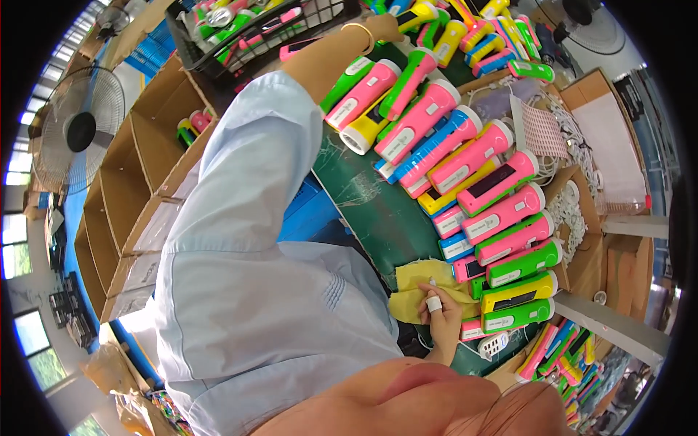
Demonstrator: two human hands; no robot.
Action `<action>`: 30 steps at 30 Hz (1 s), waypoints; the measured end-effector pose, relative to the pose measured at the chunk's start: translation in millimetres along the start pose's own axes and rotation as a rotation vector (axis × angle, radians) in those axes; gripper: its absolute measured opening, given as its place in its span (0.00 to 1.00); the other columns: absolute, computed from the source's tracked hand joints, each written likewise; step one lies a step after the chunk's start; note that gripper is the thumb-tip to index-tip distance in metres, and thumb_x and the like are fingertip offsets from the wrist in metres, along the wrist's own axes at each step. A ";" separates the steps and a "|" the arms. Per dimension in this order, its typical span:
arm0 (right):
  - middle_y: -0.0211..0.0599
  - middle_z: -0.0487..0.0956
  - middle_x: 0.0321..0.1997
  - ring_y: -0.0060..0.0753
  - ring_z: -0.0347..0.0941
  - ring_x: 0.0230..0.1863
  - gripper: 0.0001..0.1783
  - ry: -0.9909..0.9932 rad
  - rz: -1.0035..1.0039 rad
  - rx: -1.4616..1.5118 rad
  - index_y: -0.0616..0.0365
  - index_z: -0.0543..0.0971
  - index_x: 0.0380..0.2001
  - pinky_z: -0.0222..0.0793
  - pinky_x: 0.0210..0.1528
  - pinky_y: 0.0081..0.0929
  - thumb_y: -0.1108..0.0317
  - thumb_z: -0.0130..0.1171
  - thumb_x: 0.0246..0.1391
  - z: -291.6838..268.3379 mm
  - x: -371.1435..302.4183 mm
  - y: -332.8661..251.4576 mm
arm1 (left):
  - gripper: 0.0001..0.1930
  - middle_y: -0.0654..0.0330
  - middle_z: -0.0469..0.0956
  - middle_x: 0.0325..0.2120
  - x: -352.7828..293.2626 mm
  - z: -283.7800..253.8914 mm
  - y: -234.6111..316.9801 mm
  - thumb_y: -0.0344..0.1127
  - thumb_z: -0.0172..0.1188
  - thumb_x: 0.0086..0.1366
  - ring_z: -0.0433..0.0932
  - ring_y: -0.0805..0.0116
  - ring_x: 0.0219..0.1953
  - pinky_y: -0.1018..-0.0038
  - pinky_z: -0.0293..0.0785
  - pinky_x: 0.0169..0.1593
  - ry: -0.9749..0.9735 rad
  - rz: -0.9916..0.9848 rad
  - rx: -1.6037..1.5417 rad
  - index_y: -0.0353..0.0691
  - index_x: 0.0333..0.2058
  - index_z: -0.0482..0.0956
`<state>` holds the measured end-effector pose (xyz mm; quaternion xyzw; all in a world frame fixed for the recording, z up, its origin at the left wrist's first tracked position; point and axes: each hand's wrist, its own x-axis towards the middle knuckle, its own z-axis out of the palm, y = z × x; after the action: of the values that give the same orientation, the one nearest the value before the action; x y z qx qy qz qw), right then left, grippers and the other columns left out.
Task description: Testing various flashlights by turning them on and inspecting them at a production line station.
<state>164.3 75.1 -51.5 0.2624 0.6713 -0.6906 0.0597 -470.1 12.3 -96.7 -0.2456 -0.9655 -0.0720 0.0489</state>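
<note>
My left arm stretches toward the top of the view, with a bracelet on its wrist. My left hand (387, 29) is closed around the end of a yellow flashlight (417, 16) in a heap of colourful ones; its fingers are partly hidden. Lower down, my right hand (443, 314), with white wraps on its fingers, is closed on a yellow cloth (411, 276) on the green tabletop (363, 192). Beside it runs a long row of pink, green, yellow and blue flashlights, including a pink flashlight (418, 122) and a green flashlight (518, 315).
A black crate (254, 43) with more flashlights stands at the top left. Cardboard compartments (127, 174) and a fan (80, 131) are at the left. Right of the row are a box of small white parts (566, 218), white cables and a power strip (493, 345).
</note>
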 end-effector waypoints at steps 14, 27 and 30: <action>0.49 0.72 0.48 0.37 0.71 0.47 0.34 0.561 -0.231 0.416 0.69 0.63 0.53 0.66 0.43 0.30 0.53 0.55 0.52 17.9 2.6 -47.6 | 0.23 0.51 0.76 0.25 -390.3 -109.3 181.4 0.51 0.41 0.66 0.73 0.65 0.15 0.75 0.68 0.16 -1.718 0.572 -1.470 0.32 0.37 0.71; 0.48 0.76 0.33 0.36 0.74 0.31 0.19 -0.004 -0.278 -0.353 0.67 0.72 0.40 0.68 0.35 0.28 0.63 0.59 0.49 -4.6 -39.2 -29.2 | 0.19 0.54 0.75 0.35 -431.6 -117.8 220.3 0.40 0.58 0.59 0.76 0.67 0.35 0.67 0.74 0.42 -1.039 0.103 -1.961 0.37 0.45 0.67; 0.34 0.74 0.28 0.20 0.71 0.27 0.15 -0.008 -0.053 -0.135 0.66 0.73 0.41 0.65 0.29 0.19 0.66 0.53 0.54 -24.8 -48.1 -29.0 | 0.15 0.55 0.73 0.29 -407.1 -126.6 233.5 0.38 0.56 0.59 0.76 0.62 0.30 0.65 0.77 0.36 -1.326 -0.249 -2.089 0.36 0.40 0.67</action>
<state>199.8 88.5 -3.2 0.2373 0.7229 -0.6459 0.0618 5.8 4.4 1.9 -0.0627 -0.3010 -0.6718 -0.6739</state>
